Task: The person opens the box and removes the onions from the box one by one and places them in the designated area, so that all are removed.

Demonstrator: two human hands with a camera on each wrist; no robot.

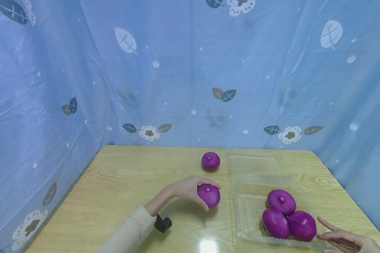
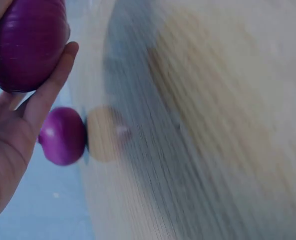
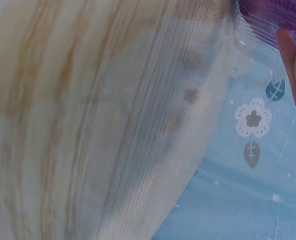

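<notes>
My left hand [image 1: 190,191] grips a purple onion [image 1: 210,195] over the middle of the table, thumb on the near side and fingers round the far side. In the left wrist view the held onion [image 2: 30,45] shows large at the top left. Behind it another purple onion [image 1: 210,161] sits on the table. At the right lies a clear plastic clamshell box [image 1: 247,211], its lid folded back, with three purple onions [image 1: 281,202] grouped in its right part. Beside the box's right wall is my right hand [image 1: 348,239], fingers loosely extended; whether they touch it is hard to tell.
The wooden table [image 1: 123,182] has a blue patterned curtain [image 1: 177,70] at its back and sides. The open lid [image 1: 256,165] reaches towards the table's back edge. A black device [image 1: 163,224] sits at my left wrist.
</notes>
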